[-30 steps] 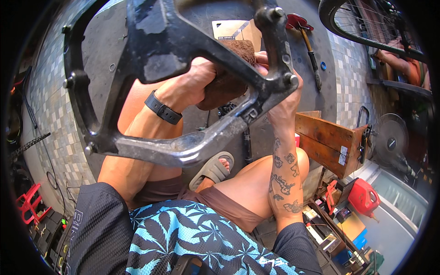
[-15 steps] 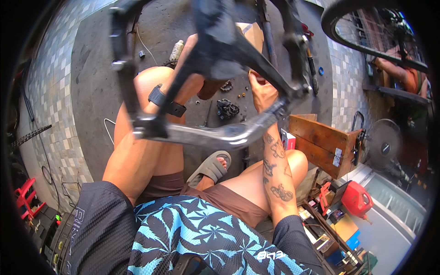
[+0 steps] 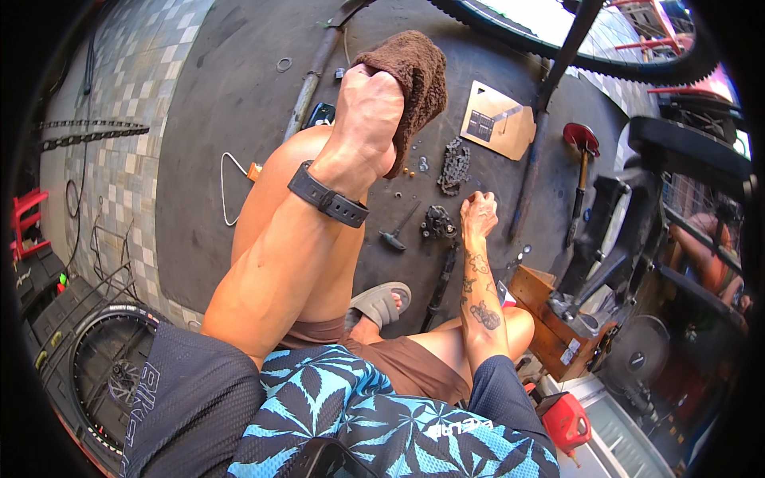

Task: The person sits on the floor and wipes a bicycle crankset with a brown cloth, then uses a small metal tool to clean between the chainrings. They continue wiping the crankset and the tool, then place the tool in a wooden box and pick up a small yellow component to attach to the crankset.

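Dark bicycle frame, held up between both hands half second ago, gone from grasp; black frame now stands off to right. Left hand raised, fist clenched on crumpled brown terry rag, rag draped over knuckles, hanging above knee. Right hand low near dark floor, fingers curled beside black derailleur; whether it grips anything, cannot tell. Farther out: greasy bicycle chain heap, cardboard piece, red-headed mallet.

Left hand raised, grip closed; right hand reaching down.
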Tool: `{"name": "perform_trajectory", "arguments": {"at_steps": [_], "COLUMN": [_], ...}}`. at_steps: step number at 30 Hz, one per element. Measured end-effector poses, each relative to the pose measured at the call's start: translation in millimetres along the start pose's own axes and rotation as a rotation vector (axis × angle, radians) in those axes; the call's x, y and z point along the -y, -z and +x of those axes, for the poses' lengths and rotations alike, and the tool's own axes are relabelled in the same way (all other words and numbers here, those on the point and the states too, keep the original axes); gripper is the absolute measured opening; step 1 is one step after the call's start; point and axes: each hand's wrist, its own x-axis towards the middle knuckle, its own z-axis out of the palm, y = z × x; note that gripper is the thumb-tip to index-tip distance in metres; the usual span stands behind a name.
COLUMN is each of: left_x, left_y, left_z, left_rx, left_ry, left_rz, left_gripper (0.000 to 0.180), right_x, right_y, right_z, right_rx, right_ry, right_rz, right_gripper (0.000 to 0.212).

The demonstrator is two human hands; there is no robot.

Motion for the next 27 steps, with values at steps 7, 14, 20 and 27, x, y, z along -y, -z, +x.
{"name": "perform_trajectory", "arguments": {"at_steps": [7,14,20,27], "left_x": [-28,-34,-31,-30], "left_y": [7,12,15,11], "left_z": [-16,-20,-15,-14], "left_rx": [-0.107,-0.123,-0.118,-0.14], "left_ry": [-0.128,-0.108,-0.074,-0.057], "left_rz": [0.022,0.049,0.018,0.083], "left_gripper": [0.026,0.029,0.029,0.028], "right_x": [103,152,165,181], "right_y": [4,-1,-3,-16], "right_z": [25,20,13,4], "right_rx": [-0.036,-0.01,-0.071,-0.074], "right_ry": [0.301,0.412,0.333,0.327], "right_rz": [0.389,0.286,0.364,0.225], "right_gripper": [0.027,0.033,0.023,0.018]}}
